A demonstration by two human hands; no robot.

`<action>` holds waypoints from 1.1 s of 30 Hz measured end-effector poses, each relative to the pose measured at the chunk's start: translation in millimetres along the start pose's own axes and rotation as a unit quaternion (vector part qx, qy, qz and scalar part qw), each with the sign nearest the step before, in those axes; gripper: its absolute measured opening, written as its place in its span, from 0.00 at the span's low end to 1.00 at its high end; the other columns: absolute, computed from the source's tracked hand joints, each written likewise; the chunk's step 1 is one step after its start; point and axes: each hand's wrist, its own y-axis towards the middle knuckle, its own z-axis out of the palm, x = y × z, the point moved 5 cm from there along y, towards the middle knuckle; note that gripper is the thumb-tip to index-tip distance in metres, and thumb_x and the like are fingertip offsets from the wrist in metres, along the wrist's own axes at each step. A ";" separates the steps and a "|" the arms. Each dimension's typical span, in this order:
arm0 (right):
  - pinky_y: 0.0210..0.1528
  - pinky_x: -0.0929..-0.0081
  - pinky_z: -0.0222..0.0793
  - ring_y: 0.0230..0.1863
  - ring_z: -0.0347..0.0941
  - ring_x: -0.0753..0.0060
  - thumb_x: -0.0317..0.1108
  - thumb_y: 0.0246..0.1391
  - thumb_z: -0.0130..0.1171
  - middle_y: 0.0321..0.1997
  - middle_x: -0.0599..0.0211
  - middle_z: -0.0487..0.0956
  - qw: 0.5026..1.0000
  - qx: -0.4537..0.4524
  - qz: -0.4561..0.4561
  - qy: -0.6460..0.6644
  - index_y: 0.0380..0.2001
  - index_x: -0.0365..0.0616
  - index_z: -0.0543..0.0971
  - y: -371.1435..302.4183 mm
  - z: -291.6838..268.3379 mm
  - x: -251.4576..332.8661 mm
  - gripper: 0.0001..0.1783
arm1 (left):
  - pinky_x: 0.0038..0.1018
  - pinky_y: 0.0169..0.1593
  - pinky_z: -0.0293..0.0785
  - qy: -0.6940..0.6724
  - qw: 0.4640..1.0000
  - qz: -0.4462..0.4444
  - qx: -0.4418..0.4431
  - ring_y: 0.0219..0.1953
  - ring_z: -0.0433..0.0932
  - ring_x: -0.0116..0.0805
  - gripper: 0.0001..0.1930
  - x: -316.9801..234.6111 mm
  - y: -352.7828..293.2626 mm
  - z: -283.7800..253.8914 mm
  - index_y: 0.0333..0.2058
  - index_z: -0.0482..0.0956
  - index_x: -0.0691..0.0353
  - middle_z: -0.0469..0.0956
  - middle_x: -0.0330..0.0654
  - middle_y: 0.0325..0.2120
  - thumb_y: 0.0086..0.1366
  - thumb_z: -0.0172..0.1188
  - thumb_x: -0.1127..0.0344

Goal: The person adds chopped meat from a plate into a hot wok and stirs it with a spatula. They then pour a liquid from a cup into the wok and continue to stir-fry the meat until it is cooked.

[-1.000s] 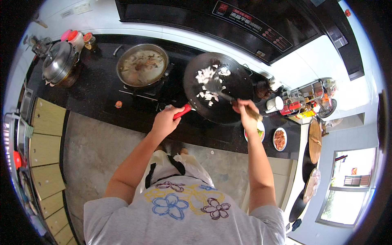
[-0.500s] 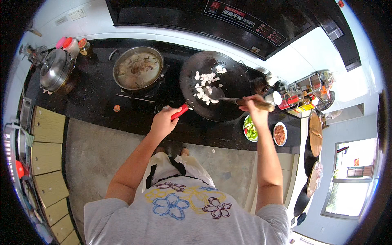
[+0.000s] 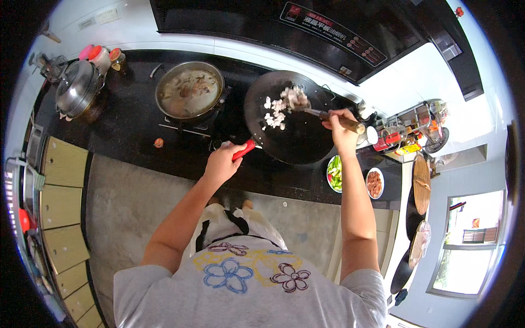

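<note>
My left hand (image 3: 222, 162) is closed round the red handle (image 3: 244, 148) of a large dark wok (image 3: 295, 145). Inside the wok lie small whitish chopped pieces of food (image 3: 275, 119), heaped toward its far left side. My right hand (image 3: 342, 130) grips the wooden handle of a spatula (image 3: 327, 115), whose blade reaches in from the right. The blade is smeared by motion and partly hidden by the pieces on and around it. Near my right forearm stand a bowl of cut green vegetables (image 3: 335, 174) and a bowl of reddish-brown meat pieces (image 3: 374, 183).
Left of the wok, a wide pan of cloudy liquid (image 3: 190, 90) sits on a burner. A lidded steel pot (image 3: 80, 90) and several jars (image 3: 100, 58) stand further left. Bottles and packets (image 3: 407, 136) crowd the right corner. The range hood (image 3: 251, 27) hangs above.
The spatula has moved up and away from me, lifting some whitish pieces toward the far side. My right hand rose slightly; my left hand stays on the wok handle. The view has shifted a little.
</note>
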 end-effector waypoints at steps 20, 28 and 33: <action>0.44 0.74 0.79 0.41 0.80 0.68 0.20 0.56 0.58 0.42 0.57 0.80 0.999 0.018 -0.027 0.014 0.34 0.37 0.77 -103.8 -19.2 -96.7 0.03 | 0.36 0.43 0.77 -0.006 1.000 -0.008 0.012 0.39 0.80 0.49 0.23 -6.3 1.8 -2.5 0.50 0.80 0.52 0.80 0.47 0.38 0.53 0.67 0.72; 0.41 0.76 0.80 0.37 0.79 0.73 0.21 0.57 0.58 0.39 0.63 0.79 1.000 0.007 -0.025 0.016 0.32 0.39 0.78 -82.5 -25.8 -98.4 0.02 | 0.37 0.39 0.77 -0.009 1.000 0.018 -0.011 0.36 0.79 0.49 0.20 -8.8 4.3 -1.0 0.48 0.81 0.51 0.79 0.46 0.35 0.54 0.66 0.71; 0.26 0.77 0.81 0.25 0.80 0.71 0.28 0.59 0.58 0.29 0.59 0.81 0.997 0.032 0.070 0.027 0.30 0.33 0.77 -19.5 -33.7 -12.8 0.07 | 0.36 0.42 0.77 0.007 1.000 -0.012 0.005 0.39 0.79 0.49 0.22 -6.4 4.2 -1.7 0.49 0.80 0.52 0.79 0.47 0.37 0.53 0.68 0.70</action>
